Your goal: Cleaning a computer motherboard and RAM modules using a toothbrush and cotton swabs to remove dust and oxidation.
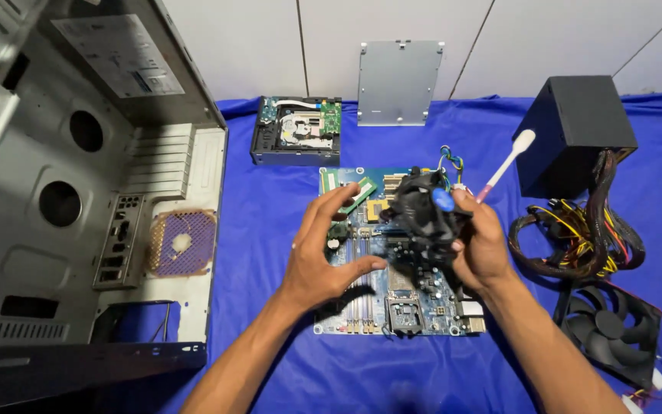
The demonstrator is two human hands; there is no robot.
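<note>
Head view: your right hand (483, 247) gripped the black cooler fan (425, 216) just above the blue motherboard (392, 299) on the worktop; your left hand (323, 257) hovered open beside it. Step judged: cooler handling; next move calls for level alignment.

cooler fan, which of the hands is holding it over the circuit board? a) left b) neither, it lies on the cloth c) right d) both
c: the right hand grips the black cooler fan above the circuit board, while the left hand is spread open beside it, not gripping it.
</note>
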